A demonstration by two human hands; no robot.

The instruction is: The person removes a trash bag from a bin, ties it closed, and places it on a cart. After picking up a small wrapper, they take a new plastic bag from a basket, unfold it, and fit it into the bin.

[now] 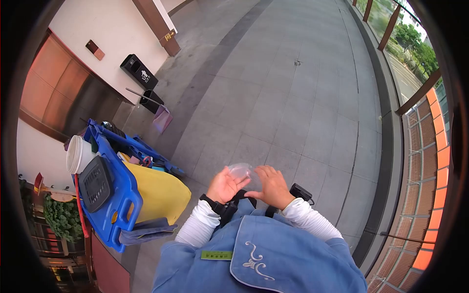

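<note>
A clear, round, thin plastic piece (240, 169), like a lid or a shallow bowl, is in front of my body at waist height. My left hand (222, 186) is at its left side, palm turned up and fingers stretched out across it. The fingers and thumb of my right hand (275, 188) are around its right edge. The plastic is see-through, so its exact shape and the points of contact are hard to make out. A black band (215, 204) circles my left wrist.
A blue cleaning cart (128, 188) with a yellow bag (159, 190) and a white bucket (79, 155) stands close on my left. Beyond it are a dustpan (162, 119) and a black bin (138, 71) by the wall. Windows and a low ledge (391, 127) run along the right.
</note>
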